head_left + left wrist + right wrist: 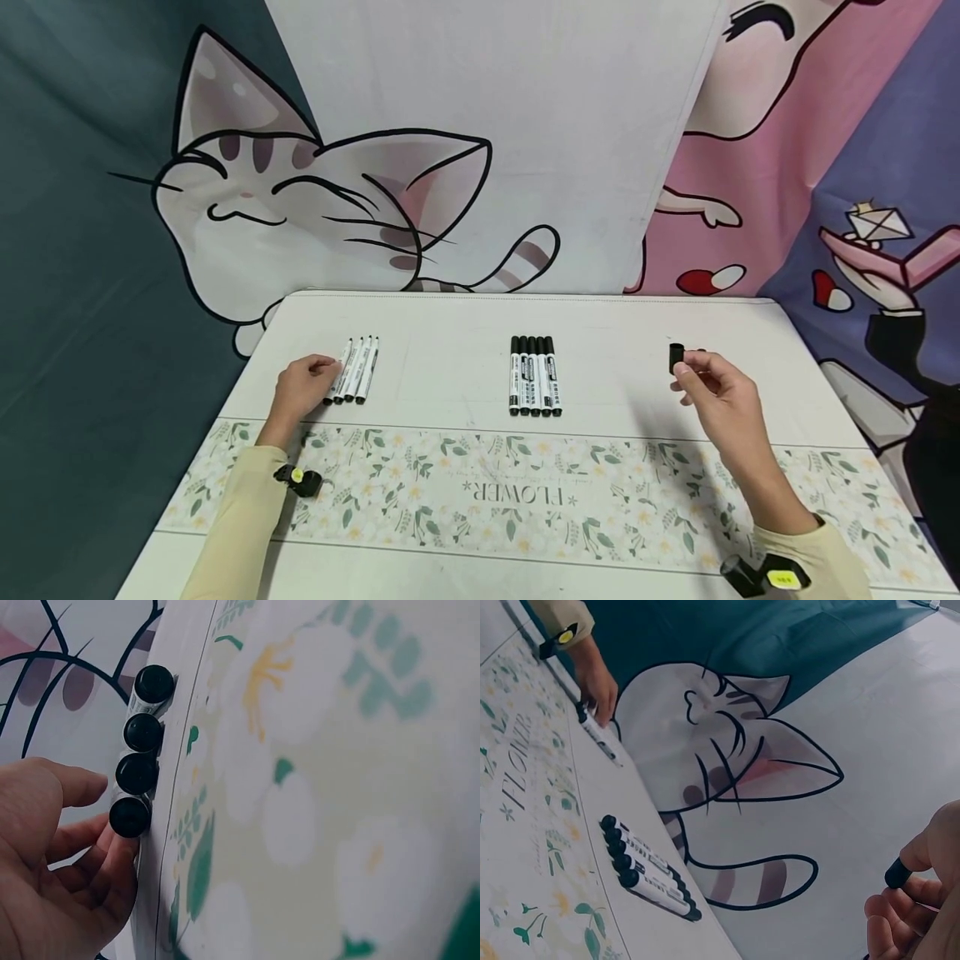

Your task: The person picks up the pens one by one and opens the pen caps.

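Observation:
On the left of the table, several uncapped white markers (351, 372) lie side by side, dark nibs toward the back. My left hand (302, 385) is at the leftmost one, its fingertips against the side of that marker. In the left wrist view, the black marker ends (136, 772) show in a row, and the thumb of the left hand (67, 855) stands slightly apart from them. Over the right side, my right hand (723, 400) pinches a black marker cap (677, 357) between thumb and fingers. The cap (897, 873) also shows in the right wrist view.
Several capped black-and-white markers (535, 379) lie in a tight row mid-table. A small black object (701, 351) shows partly behind the right hand. A floral strip (510, 500) crosses the table's front, and a cat-print cloth (487, 100) hangs behind the back edge.

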Motion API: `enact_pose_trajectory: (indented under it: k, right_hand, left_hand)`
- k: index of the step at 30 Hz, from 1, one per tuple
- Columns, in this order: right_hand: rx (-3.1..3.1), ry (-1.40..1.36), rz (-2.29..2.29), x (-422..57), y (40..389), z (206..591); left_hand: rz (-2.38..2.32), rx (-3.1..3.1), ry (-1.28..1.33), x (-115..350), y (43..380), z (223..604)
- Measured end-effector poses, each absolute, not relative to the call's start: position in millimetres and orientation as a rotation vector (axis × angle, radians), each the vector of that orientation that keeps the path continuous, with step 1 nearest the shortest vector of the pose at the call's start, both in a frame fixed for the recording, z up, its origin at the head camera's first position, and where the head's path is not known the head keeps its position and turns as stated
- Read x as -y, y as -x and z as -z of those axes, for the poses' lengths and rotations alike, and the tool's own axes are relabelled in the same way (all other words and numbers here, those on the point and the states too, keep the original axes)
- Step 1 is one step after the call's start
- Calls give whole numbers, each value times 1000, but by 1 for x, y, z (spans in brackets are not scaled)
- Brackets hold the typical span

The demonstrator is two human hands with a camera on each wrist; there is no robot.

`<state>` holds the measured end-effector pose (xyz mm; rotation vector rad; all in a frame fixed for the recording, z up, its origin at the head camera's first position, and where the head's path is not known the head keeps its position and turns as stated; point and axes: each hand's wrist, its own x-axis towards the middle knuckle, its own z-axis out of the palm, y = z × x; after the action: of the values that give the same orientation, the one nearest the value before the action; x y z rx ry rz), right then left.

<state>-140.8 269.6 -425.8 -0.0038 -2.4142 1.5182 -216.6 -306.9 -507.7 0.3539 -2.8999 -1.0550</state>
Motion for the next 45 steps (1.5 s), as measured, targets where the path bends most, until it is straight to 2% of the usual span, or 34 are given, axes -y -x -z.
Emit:
enact_pose_trajectory:
  k: [6, 16, 32, 45]
  right_hand:
    - [2406, 1, -1529, -275, 141, 423]
    - [2353, 49, -1612, -282, 151, 422]
    - [2409, 165, -1525, -307, 178, 403]
    - [2602, 266, -1381, -344, 203, 417]
  left_hand:
    - [1067, 2789, -284, 304, 211, 503]
    - [1107, 2646, 60, 284, 203, 486]
    - [888, 2624, 388, 235, 186, 449]
    - [754, 2528, 732, 207, 174, 437]
